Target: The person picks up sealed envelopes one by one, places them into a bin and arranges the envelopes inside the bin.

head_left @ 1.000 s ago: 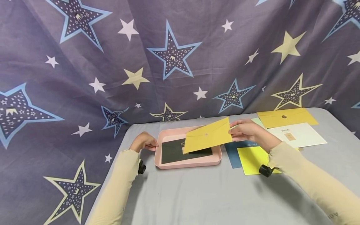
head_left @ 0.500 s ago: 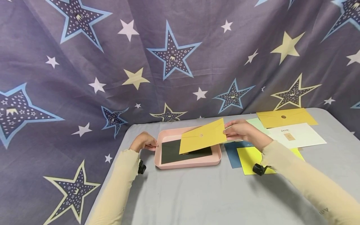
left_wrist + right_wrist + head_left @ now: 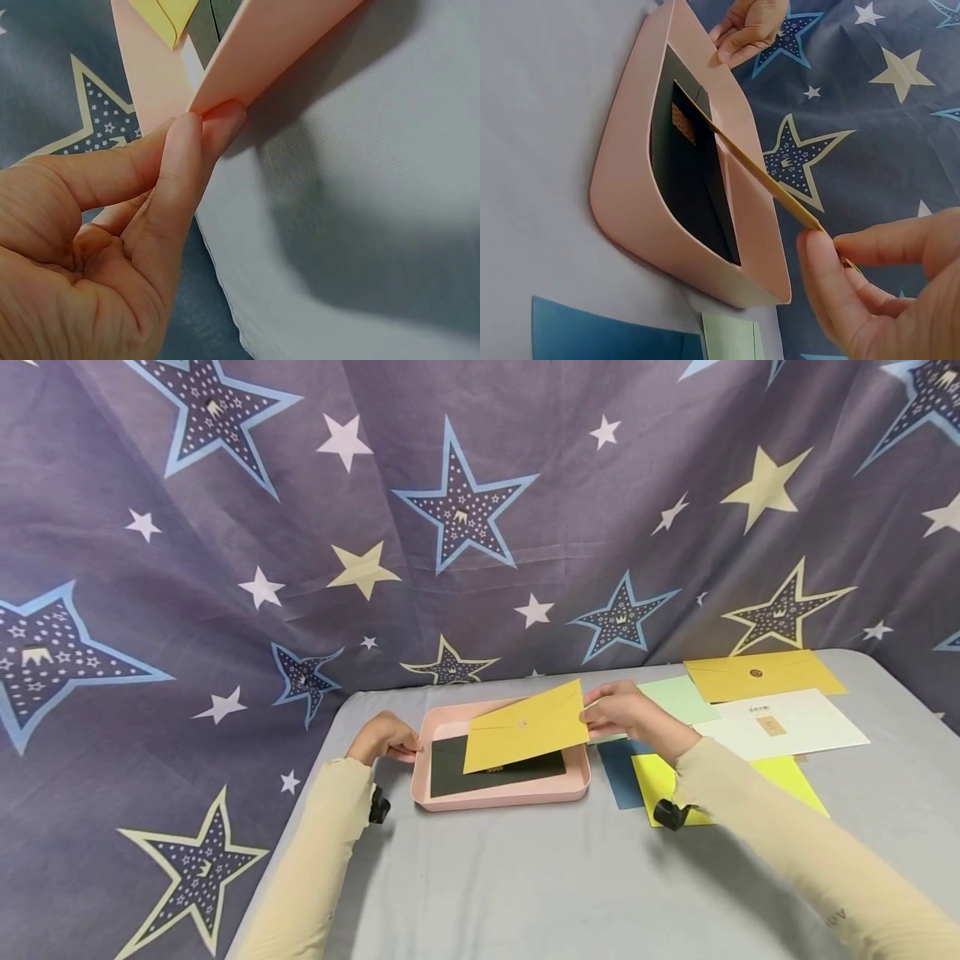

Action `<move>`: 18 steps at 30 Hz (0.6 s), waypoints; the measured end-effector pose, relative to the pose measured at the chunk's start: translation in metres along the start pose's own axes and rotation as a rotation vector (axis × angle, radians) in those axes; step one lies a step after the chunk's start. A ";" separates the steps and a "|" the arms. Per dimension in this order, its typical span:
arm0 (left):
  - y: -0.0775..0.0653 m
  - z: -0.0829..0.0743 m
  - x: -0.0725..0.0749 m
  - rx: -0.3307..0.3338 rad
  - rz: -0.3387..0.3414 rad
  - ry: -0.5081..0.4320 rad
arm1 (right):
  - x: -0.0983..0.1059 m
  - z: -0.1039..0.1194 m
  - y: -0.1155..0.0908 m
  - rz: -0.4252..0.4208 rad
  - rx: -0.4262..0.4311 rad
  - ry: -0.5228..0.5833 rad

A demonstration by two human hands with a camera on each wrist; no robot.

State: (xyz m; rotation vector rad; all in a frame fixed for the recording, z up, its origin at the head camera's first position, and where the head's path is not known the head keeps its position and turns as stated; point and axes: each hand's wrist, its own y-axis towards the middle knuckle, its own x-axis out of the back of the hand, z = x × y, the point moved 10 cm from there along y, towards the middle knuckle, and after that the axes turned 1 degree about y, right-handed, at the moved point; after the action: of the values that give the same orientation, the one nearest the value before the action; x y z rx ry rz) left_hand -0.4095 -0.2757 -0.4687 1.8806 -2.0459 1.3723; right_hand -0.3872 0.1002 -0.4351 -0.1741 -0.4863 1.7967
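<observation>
My left hand [image 3: 386, 739] pinches the left rim of a shallow pink tray [image 3: 495, 800] between thumb and fingers, seen close in the left wrist view. Inside the tray lies a dark green, almost black envelope [image 3: 453, 770]. Over it, tilted, is a golden-yellow envelope [image 3: 517, 727] with a small round seal. The right hand [image 3: 885, 277] pinches this envelope by its right edge, thumb on one face and fingers on the other. In the right wrist view the envelope appears edge-on, its far end close over the dark one. It hides part of the tray's back.
Right of the tray lie a pale green envelope [image 3: 678, 697], a blue one [image 3: 621, 777], a bright yellow one [image 3: 787, 781], a white one [image 3: 817, 722] and another golden-yellow one [image 3: 795, 672]. A star-patterned cloth [image 3: 480, 602] hangs behind the grey-covered table [image 3: 487, 877].
The right hand has moved left with the golden-yellow envelope, bringing it further over the tray. More of the pale green envelope shows. The left hand and tray stay in place.
</observation>
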 end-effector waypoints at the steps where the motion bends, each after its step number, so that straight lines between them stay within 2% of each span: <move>1: 0.000 0.000 0.000 0.003 -0.002 0.004 | -0.001 0.000 0.001 -0.008 0.001 -0.009; 9: 0.001 0.003 0.001 0.015 -0.014 0.020 | -0.010 0.001 0.006 -0.039 0.018 -0.038; 18: 0.000 0.002 0.003 0.006 -0.029 0.015 | -0.021 0.004 0.009 -0.038 0.048 -0.010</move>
State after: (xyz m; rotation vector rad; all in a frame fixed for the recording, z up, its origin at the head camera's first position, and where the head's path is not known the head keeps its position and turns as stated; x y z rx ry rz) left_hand -0.4097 -0.2790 -0.4684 1.8890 -2.0022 1.3834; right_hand -0.3904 0.0780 -0.4381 -0.1220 -0.4501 1.7713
